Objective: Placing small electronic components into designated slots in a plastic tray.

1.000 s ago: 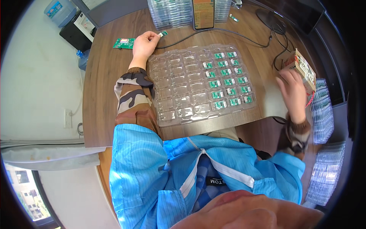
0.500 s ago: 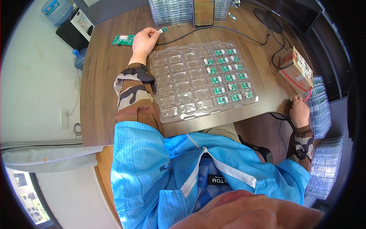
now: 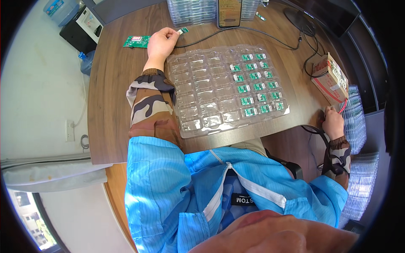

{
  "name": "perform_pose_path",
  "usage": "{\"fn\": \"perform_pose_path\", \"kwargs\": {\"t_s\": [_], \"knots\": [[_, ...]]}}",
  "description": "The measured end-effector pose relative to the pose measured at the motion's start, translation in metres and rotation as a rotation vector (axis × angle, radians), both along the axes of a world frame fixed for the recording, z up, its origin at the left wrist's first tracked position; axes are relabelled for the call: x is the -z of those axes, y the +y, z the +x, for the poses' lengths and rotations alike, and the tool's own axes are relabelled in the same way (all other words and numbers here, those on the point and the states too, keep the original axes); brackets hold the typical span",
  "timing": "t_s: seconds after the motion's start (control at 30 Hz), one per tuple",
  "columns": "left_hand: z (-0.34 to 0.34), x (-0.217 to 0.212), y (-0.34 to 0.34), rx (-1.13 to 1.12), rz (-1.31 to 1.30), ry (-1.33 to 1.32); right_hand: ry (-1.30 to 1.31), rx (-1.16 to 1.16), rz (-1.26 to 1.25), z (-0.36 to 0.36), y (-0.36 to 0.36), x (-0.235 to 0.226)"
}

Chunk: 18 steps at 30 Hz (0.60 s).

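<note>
Wood-grain table (image 3: 112,101) near a pale wall (image 3: 38,101); left hand (image 3: 162,44) pinches a small green board (image 3: 184,30) (right hand (image 3: 333,125): grip unclear).

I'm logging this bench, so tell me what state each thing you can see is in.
Left hand, pinching a small green board.
Right hand, fingers curled; whether it holds anything is unclear.
Clear tray, partly filled, small boards in its right-hand columns.
Larger green board, lying flat, red display apparently lit.
Phone, screen lit.
Monitor, screen apparently dark.
Cardboard box, open or shut unclear.
Back trays, stacked.
</note>
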<state>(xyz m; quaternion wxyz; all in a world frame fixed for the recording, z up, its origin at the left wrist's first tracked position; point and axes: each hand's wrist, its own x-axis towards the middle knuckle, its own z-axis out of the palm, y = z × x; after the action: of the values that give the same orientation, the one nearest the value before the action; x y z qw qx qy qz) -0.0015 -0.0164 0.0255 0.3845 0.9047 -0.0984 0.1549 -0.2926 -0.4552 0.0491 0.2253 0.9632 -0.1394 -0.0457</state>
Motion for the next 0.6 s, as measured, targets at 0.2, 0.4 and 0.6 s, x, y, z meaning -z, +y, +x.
{"fn": "perform_pose_path", "kwargs": {"t_s": [0.2, 0.4, 0.6], "knots": [[0.003, 0.002, -0.001, 0.013, -0.023, -0.034, 0.009, -0.025, -0.08, 0.003, 0.012, -0.012], [-0.001, 0.002, -0.002, 0.005, -0.022, -0.059, -0.21, -0.519, 0.116, 0.087, 0.118, -0.076], [0.004, 0.01, -0.002, 0.062, -0.062, -0.101, -0.25, -0.828, 0.634, 0.238, 0.239, -0.029]]}}
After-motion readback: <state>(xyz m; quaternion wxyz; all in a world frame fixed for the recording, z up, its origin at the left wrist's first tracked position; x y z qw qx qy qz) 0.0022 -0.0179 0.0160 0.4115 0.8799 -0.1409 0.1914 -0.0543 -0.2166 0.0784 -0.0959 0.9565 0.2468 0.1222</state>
